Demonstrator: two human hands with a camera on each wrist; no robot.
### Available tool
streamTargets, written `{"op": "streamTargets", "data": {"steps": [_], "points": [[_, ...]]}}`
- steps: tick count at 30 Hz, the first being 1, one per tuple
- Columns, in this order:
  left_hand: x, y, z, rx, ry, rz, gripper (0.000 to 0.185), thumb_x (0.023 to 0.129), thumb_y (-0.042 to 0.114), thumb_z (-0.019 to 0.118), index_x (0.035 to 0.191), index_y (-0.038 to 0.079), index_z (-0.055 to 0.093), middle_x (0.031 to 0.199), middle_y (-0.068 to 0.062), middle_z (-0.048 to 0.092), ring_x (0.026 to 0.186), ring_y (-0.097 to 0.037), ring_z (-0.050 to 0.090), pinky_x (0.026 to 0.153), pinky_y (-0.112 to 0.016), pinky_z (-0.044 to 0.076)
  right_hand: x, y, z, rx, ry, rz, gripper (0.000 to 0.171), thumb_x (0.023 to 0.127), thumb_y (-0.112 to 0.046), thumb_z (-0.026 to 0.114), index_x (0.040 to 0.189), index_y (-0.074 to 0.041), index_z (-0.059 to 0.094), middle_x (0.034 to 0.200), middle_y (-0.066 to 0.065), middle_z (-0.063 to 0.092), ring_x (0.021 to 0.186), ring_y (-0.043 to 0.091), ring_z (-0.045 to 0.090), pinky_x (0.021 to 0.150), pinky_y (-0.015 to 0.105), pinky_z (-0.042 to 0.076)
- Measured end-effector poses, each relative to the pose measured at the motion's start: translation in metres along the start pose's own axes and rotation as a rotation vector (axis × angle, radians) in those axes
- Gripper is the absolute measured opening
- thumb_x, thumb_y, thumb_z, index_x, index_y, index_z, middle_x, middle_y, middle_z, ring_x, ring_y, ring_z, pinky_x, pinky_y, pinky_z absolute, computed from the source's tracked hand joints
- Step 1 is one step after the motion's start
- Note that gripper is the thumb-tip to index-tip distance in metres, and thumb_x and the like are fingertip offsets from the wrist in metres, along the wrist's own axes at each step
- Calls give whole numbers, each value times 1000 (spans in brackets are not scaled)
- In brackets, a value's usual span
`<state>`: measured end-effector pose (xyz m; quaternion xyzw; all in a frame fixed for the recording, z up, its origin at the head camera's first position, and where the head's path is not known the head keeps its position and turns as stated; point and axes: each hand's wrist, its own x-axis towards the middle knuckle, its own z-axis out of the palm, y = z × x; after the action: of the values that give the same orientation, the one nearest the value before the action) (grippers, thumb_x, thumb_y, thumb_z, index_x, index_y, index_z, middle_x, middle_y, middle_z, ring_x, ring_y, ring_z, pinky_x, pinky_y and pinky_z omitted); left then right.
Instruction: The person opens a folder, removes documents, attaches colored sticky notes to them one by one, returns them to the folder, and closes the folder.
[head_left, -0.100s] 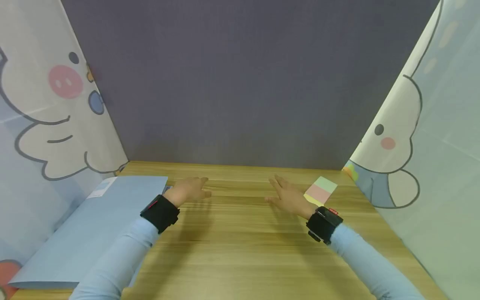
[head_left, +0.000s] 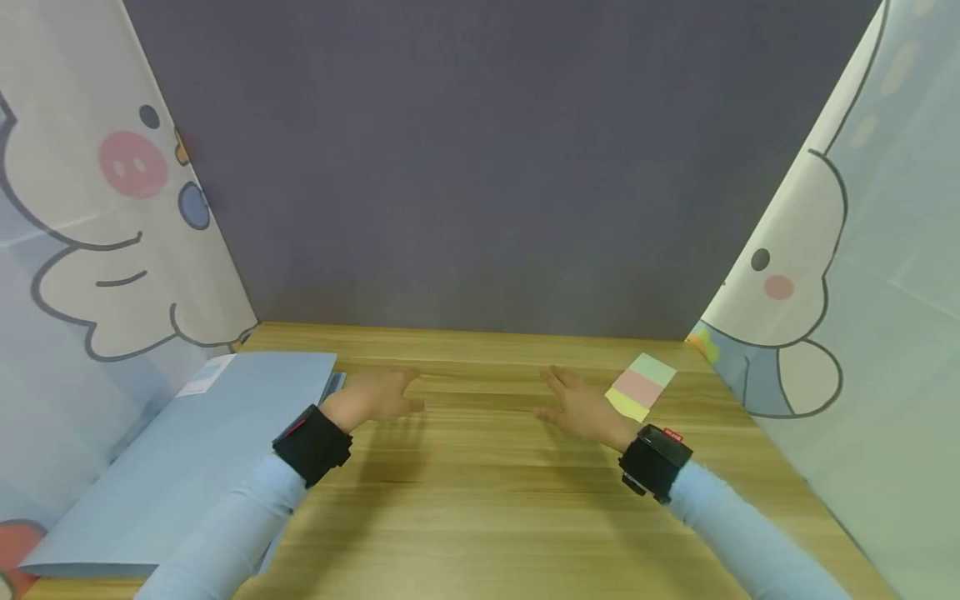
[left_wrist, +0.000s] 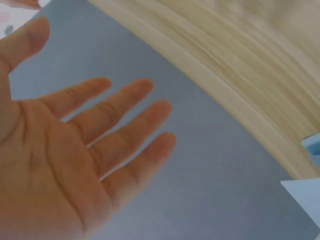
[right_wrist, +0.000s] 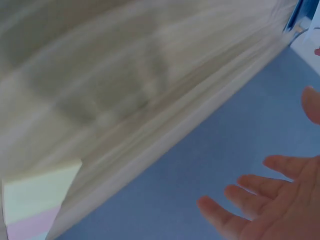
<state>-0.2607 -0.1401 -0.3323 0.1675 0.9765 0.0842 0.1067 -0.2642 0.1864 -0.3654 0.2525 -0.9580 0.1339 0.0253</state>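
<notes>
My left hand hovers over the wooden table with its fingers spread and nothing in the palm. Just left of it lies a large light-blue folder with a white label at its far corner. My right hand is held over the table too, palm facing inward, fingers apart and holding nothing. Right beside it is a pad of sticky notes in green, pink and yellow bands. In the right wrist view the sticky notes show at the lower left, away from the fingers.
The wooden table ends at a dark grey upright panel. Cartoon-printed curtains line the left side and the right side. A black band with a small device sits on each wrist.
Both hands have drawn slightly back towards the body and down in the head view. More of the yellow sticky note now shows beside the right hand.
</notes>
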Motion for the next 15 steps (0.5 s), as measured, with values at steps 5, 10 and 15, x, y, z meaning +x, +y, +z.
{"op": "streamTargets", "data": {"steps": [5, 10, 15], "points": [[-18, 6, 17, 22, 69, 85, 61, 88, 44, 56, 137, 11, 43, 129, -13, 54, 112, -34, 54, 87, -49, 45, -16, -7, 7, 24, -46, -2, 68, 89, -40, 56, 139, 0, 34, 141, 24, 36, 126, 43, 37, 98, 54, 36], [-32, 6, 32, -30, 96, 95, 56, 87, 39, 59, 134, 13, 46, 128, -10, 55, 113, -32, 54, 88, -48, 45, -32, -14, 12, 14, -49, -32, 66, 88, -42, 56, 138, -2, 38, 137, 21, 42, 125, 38, 41, 99, 50, 37], [-48, -4, 49, -24, 105, 100, 53, 87, 38, 60, 132, 12, 49, 124, -11, 58, 110, -33, 56, 88, -49, 45, -40, -20, 18, 35, -84, -67, 62, 89, -42, 55, 137, -6, 40, 136, 18, 44, 124, 37, 42, 98, 51, 38]]}}
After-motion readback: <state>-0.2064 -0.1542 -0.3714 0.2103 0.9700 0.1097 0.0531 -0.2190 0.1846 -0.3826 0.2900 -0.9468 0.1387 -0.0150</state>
